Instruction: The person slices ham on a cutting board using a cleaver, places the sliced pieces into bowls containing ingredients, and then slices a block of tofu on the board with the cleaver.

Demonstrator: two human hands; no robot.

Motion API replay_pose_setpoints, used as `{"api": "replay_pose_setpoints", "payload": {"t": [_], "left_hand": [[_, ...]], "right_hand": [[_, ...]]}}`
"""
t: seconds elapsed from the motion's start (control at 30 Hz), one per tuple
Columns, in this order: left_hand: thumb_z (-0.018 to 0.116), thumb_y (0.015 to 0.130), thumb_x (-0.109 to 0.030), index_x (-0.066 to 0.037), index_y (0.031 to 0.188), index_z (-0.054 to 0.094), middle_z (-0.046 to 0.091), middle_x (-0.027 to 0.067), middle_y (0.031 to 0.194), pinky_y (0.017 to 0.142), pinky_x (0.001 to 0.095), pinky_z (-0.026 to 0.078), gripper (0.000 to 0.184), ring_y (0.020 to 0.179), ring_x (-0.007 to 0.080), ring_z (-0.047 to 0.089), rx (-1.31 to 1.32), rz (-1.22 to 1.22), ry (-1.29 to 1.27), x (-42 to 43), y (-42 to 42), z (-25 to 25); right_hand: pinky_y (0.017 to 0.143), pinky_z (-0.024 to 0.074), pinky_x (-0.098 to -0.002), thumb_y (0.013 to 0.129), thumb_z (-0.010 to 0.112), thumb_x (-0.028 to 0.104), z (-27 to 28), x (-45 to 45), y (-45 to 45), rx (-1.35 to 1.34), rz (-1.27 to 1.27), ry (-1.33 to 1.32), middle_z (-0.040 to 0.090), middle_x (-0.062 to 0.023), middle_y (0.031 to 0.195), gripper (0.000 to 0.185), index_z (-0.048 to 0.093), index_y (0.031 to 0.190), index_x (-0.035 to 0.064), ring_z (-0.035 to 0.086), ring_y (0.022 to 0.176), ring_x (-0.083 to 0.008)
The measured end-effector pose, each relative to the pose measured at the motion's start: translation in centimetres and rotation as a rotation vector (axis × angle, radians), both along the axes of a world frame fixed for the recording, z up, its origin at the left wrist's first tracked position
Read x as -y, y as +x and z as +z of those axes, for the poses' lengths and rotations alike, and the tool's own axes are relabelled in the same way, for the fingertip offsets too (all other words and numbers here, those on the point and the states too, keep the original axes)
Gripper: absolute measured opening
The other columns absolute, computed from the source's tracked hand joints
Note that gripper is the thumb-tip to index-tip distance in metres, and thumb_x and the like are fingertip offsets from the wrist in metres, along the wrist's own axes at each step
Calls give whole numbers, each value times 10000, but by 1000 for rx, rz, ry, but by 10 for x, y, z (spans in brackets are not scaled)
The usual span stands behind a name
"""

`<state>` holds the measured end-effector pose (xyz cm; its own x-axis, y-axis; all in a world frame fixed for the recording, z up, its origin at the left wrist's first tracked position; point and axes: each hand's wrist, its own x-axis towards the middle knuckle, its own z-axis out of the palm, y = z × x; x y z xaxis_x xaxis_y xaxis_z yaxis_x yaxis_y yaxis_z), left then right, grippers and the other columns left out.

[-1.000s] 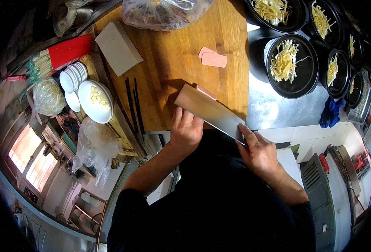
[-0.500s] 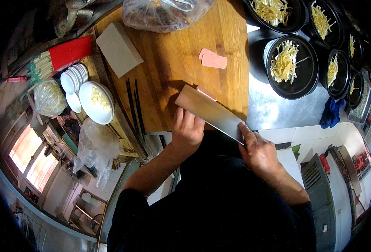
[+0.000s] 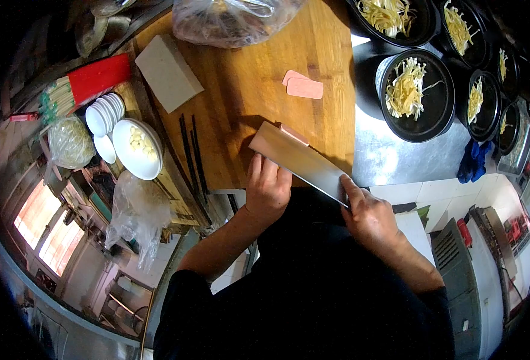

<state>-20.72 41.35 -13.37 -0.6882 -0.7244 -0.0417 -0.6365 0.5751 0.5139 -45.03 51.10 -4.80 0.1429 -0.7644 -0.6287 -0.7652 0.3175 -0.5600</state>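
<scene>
A broad cleaver (image 3: 295, 162) lies slantwise over the near edge of the wooden cutting board (image 3: 241, 84). My right hand (image 3: 373, 222) is closed round its handle, index finger stretched along the blade. Against the blade's near side, my left hand (image 3: 269, 189) has its fingers curled and pressed together; the blade hides the fingertips and whatever they hold. Just past the blade's far edge shows a pink strip of luncheon meat (image 3: 295, 134). Two thin slices of luncheon meat (image 3: 305, 89) lie overlapping farther up the board.
Several black bowls (image 3: 418, 123) with enoki mushrooms stand on the steel counter (image 3: 376, 162) at right. A plastic bag (image 3: 232, 27), a grey block (image 3: 167, 75) and black chopsticks (image 3: 194, 153) lie on the board. At left are a white bowl of garlic cloves (image 3: 139, 159) and small white dishes (image 3: 102, 114).
The view has shifted very slightly. Both hands and the cleaver hold nearly the same place, and the slices lie as before.
</scene>
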Motion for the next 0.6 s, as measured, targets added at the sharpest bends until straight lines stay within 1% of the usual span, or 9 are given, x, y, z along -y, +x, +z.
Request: {"api": "replay_pose_setpoints", "payload": {"t": [0.1, 0.4, 0.6], "left_hand": [[685, 895, 30, 99, 1080, 708, 604, 250, 1053, 895, 530, 586, 199, 1028, 452, 629, -14, -11, -44, 2, -1, -1], [680, 913, 57, 128, 1140, 700, 627, 274, 1090, 954, 558, 591, 238, 1080, 496, 650, -21, -2, -13, 5, -5, 3], [693, 918, 48, 134, 1171, 703, 643, 287, 1123, 981, 561, 592, 268, 1113, 498, 664, 13, -3, -16, 5, -6, 3]], "right_hand": [[681, 656, -472, 976, 749, 157, -3, -1, 0, 4, -4, -13, 737, -207, 965, 672, 503, 1548, -96, 773, 797, -371], [695, 656, -479, 967, 747, 140, -6, 1, -3, 23, 1, 14, 742, -212, 968, 674, 499, 1551, -88, 774, 796, -386], [688, 655, -493, 965, 747, 126, -7, 2, -2, 27, -24, 19, 756, -233, 990, 663, 502, 1542, -92, 781, 810, -402]]}}
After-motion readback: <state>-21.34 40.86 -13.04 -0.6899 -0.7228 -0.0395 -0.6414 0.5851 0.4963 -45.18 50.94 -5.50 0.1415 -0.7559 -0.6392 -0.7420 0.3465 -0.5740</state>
